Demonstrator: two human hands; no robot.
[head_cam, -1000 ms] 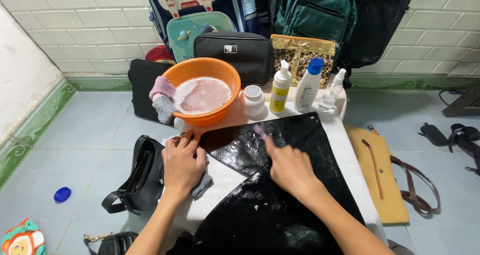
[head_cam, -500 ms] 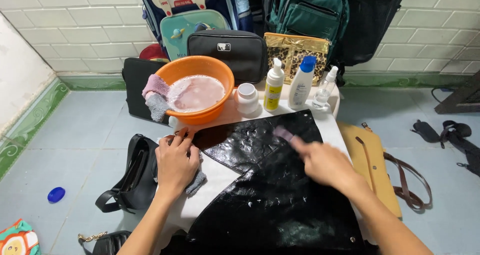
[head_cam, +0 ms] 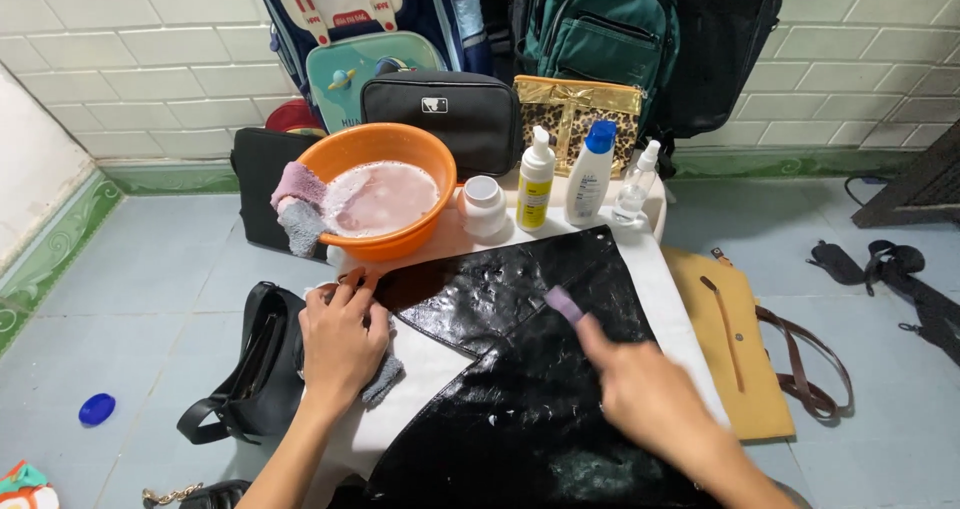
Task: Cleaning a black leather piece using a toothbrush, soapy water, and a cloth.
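Glossy black bag (head_cam: 520, 389) lies flat on the white worktop (head_cam: 425, 369). Right hand (head_cam: 645, 394), blurred, grips a small purple brush (head_cam: 563, 304) against its surface. Left hand (head_cam: 342, 341) presses palm-down, fingers spread, on a grey cloth (head_cam: 383, 377) at the bag's left edge, below the orange basin (head_cam: 375, 194).

The right hand (head_cam: 650, 394) slides back down the glossy black bag (head_cam: 520, 369), and the small purple brush (head_cam: 563, 304) it grips (blurred in the stroke) now sits nearer the bag's middle than half a second ago, when it reached farther up and right.
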